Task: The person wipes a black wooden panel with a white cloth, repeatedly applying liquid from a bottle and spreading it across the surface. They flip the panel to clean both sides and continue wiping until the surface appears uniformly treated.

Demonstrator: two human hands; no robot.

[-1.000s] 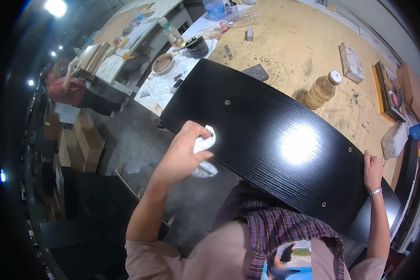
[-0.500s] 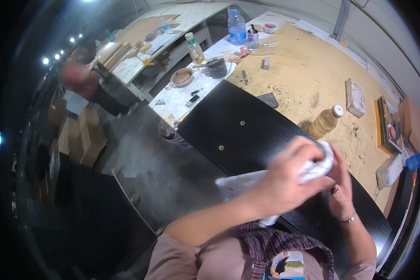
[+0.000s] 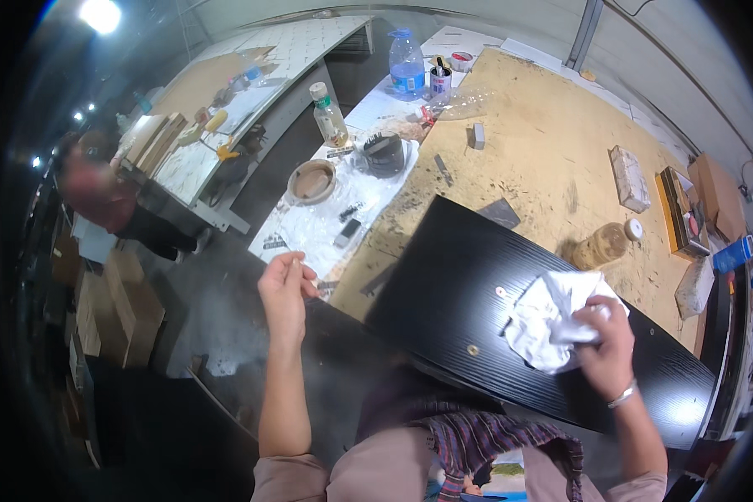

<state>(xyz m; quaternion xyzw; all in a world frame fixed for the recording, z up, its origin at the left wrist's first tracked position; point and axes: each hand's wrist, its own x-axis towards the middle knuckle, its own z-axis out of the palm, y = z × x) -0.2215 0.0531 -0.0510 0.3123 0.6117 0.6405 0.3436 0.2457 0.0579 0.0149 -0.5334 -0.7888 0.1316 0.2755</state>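
My right hand [image 3: 608, 345] grips a bunched white cloth [image 3: 545, 314]. The cloth lies spread against a black wood-grain board [image 3: 439, 289] with small round fittings in its face. Over by the near left corner of the workbench, my left hand [image 3: 284, 286] is raised, away from the board. Its fingers are curled with the tips pinched together, and anything between them is too small to make out. A bottle of yellowish liquid [image 3: 602, 244] with a white cap stands just beyond the board.
A tan sheet [image 3: 552, 134] covers the workbench. At its left end are a round brown bowl [image 3: 312, 181], a dark tub [image 3: 382, 155], a blue-tinted water jug [image 3: 407, 67] and a smaller bottle [image 3: 328, 117]. A co-worker [image 3: 100, 188] stands at the far left near another table [image 3: 201, 171].
Both hands were together on the cloth above the board. My left hand has let go and moved left; my right hand has brought the cloth down onto the board, which has shifted right in view.
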